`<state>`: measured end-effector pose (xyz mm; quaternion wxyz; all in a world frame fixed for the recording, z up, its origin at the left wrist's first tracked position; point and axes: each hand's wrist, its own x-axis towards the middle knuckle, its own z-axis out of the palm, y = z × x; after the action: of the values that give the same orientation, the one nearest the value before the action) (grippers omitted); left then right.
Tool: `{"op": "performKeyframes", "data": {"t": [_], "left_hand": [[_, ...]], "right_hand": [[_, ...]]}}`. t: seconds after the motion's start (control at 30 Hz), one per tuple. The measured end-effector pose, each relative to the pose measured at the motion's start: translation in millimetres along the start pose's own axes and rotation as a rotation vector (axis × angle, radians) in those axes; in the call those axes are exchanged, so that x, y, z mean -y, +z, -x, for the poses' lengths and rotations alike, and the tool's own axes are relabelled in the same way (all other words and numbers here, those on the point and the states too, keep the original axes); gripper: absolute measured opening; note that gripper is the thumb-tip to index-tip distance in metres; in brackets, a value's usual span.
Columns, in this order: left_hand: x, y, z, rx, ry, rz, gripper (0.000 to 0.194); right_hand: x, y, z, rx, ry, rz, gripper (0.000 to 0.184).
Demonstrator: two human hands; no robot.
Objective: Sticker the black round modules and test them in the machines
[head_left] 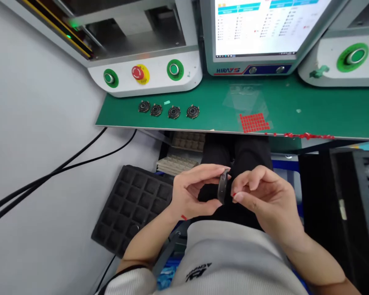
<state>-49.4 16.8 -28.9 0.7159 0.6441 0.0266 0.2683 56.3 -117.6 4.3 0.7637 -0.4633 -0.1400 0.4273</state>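
Observation:
My left hand (pixel 193 190) grips a dark round watch case (pixel 223 187) by its edges, turned side-on above my lap. Close to its right, my right hand (pixel 267 198) pinches a tiny red sticker (pixel 234 194) between thumb and fingertip. Another small red sticker (pixel 183 217) clings to my left wrist. On the green bench, a sheet of red stickers (pixel 254 122) lies near the front edge. Several round watch parts (pixel 174 112) with lugs sit in a row farther left.
Above the bench stand a machine with green buttons and a red stop button (pixel 137 73), and a monitor (pixel 255 32). Red scraps (pixel 307 136) line the bench edge. A black compartment tray (pixel 135 205) lies lower left; a black case (pixel 332 213) is at right. Black cables (pixel 80 162) cross the left.

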Motion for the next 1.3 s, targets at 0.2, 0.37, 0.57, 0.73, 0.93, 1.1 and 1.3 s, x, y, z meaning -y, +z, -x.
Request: {"op": "performKeyframes", "data": {"t": [0.2,0.37,0.57,0.73,0.93,1.1,1.3], "left_hand": [[-3,4.1,-4,0.034,0.081,-0.144,0.065],[-7,-1.0,-6,0.045,0.127,-0.3,0.064],[-9,-4.8,-8,0.081,0.173,-0.381,0.065],[-9,-6.3,-11,0.077,0.21,-0.419,0.06],[-10,-9.2,-14,0.074,0.238,-0.422,0.06],[-5,-10.8,-13,0.09,0.172,-0.334,0.063],[11,-7.7,-13,0.031,-0.257,0.188,0.044]], "right_hand": [[1,-4,0,0.038,0.091,-0.082,0.026],[3,-6,-2,0.064,0.169,-0.094,0.031],[4,-5,-3,0.051,0.175,-0.084,0.033],[5,-4,-3,0.022,0.177,-0.017,0.034],[8,-4,-7,0.009,0.198,0.039,0.035],[1,-2,-12,0.031,0.293,-0.1,0.039],[0,-3,-8,-0.033,0.249,-0.132,0.03]]}}
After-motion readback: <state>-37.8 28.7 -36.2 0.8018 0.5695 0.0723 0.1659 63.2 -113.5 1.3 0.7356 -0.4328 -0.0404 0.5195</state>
